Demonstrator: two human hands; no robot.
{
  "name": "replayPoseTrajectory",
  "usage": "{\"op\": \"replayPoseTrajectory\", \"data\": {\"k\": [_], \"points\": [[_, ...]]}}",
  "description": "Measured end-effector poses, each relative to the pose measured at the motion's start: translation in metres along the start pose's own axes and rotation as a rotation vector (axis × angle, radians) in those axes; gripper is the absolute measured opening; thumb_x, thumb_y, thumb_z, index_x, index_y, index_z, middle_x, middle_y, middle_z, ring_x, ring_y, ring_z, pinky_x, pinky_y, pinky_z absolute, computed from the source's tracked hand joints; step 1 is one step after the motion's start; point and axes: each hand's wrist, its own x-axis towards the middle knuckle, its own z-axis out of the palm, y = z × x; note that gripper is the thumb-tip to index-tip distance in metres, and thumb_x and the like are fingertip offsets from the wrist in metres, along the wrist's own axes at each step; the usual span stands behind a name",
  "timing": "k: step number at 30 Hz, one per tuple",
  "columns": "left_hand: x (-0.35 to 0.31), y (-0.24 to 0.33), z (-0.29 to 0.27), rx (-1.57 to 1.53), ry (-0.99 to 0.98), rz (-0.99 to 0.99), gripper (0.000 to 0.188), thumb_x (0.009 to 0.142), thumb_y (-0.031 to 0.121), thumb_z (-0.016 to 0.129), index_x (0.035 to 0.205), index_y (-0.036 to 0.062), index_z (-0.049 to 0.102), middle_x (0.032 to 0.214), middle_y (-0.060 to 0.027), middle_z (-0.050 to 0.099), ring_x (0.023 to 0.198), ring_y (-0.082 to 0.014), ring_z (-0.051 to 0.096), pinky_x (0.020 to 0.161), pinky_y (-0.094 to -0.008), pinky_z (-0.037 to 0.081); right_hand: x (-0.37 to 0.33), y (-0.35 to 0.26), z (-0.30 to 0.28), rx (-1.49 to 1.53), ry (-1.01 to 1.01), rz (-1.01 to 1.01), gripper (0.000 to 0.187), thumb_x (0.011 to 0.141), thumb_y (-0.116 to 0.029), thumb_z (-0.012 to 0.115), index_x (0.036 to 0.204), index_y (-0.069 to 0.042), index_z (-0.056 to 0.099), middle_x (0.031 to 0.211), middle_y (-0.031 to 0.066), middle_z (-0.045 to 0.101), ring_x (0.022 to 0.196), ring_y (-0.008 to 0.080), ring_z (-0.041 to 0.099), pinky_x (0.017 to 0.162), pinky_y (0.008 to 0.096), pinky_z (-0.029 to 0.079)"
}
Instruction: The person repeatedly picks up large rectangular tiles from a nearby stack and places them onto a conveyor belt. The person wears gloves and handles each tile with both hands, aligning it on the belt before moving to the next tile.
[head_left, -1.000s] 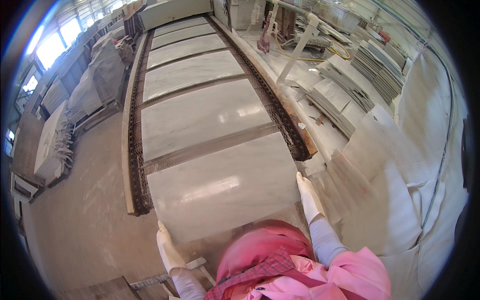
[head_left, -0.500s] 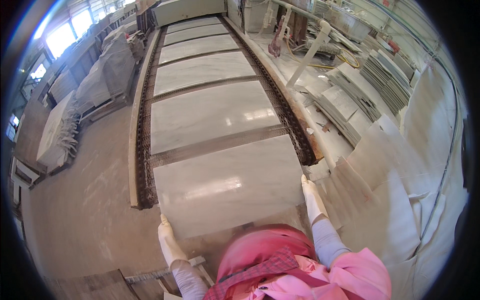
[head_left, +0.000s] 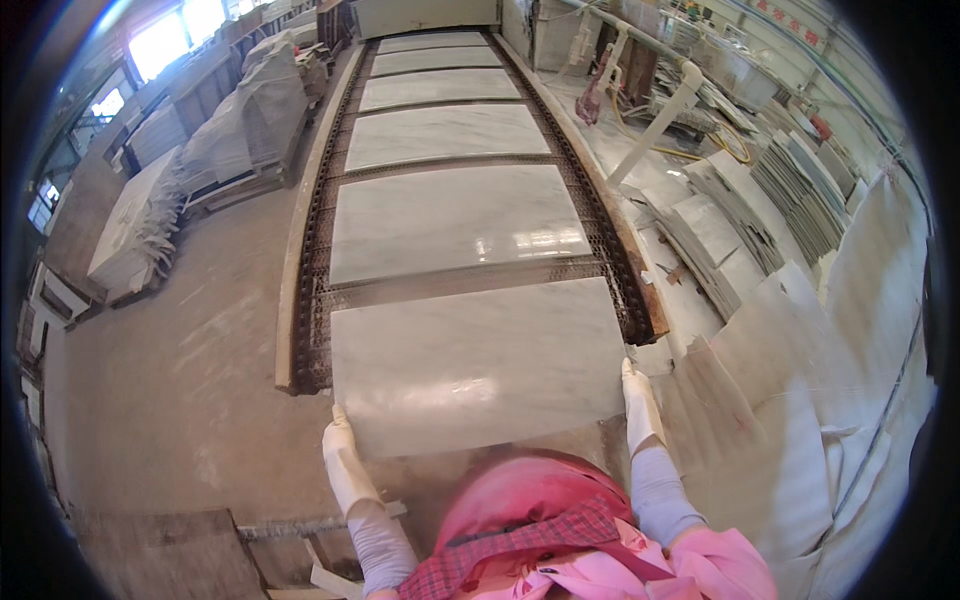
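A white, grey-veined polished marble slab (head_left: 470, 370) lies across the near end of a chain conveyor (head_left: 311, 340), its front part jutting out past the end. My left hand (head_left: 341, 445), in a pale glove, is closed on the slab's left edge near the front corner. On the opposite edge my right hand (head_left: 641, 400), gloved alike, grips the slab with the thumb on top. The fingers of both hands are hidden beneath the stone. Just beyond it another marble slab (head_left: 450, 220) rests on the belt, with several more in a row behind.
A machine housing (head_left: 425, 14) closes off the conveyor's far end. Wrapped stacks on pallets (head_left: 250, 125) line the left side. To the right are a white pipe (head_left: 660, 120), leaning stacks of slabs (head_left: 800, 180) and loose white sheeting (head_left: 800, 400). A board (head_left: 165, 550) stands at the lower left.
The view has shifted, so the conveyor appears farther right. Both hands keep hold of the slab's sides, and the slab lies straighter across the conveyor's end.
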Motion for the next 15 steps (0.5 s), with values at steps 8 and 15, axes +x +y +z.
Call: {"op": "replayPoseTrajectory", "data": {"k": [8,15], "points": [[0.008,-0.003,0.002,-0.026,0.001,0.074,0.083,0.086,0.066,0.018,0.107,-0.0014,0.060,0.107,-0.0240,0.058,0.107,-0.0371,0.052,0.091,-0.0430,0.040,-0.027,-0.018,-0.007,-0.031,0.026,-0.027,0.073,0.086,-0.061,0.030,0.108,0.003,0.059,0.110,0.0247,0.057,0.110,0.0341,0.051,0.092,0.0402,0.039],[0.002,0.005,0.000,-0.053,0.031,0.077,0.084,0.086,0.066,0.019,0.104,-0.0047,0.060,0.103,-0.0240,0.060,0.101,-0.0363,0.056,0.086,-0.0416,0.043,-0.037,-0.028,-0.011,-0.025,-0.003,-0.015,0.074,0.086,-0.061,0.029,0.109,0.003,0.058,0.111,0.0251,0.056,0.112,0.0348,0.049,0.095,0.0405,0.037]]}}
